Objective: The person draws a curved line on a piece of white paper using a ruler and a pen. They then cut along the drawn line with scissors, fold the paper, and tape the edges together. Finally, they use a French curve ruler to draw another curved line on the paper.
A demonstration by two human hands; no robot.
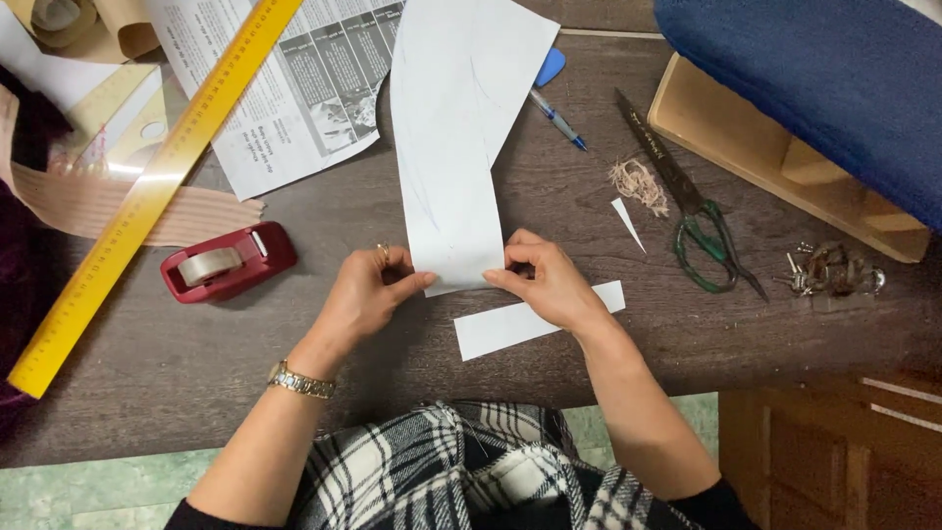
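A long white paper pattern piece [451, 128] lies on the dark wooden table [177, 363], running away from me. My left hand [368, 294] pinches its near-left corner; a ring is on one finger and a gold watch on the wrist. My right hand [545, 280] pinches the near-right corner. A narrow white paper strip [505, 329] lies under my right hand, partly hidden by it.
A red tape dispenser [228, 261] sits left of my hands, beside a yellow ruler [147, 191] and a printed sheet [285, 88]. On the right lie green-handled scissors [692, 211], a pen [557, 120], a paper sliver [628, 224], a thread clump [638, 184], metal pins [829, 270] and a blue padded board [834, 88].
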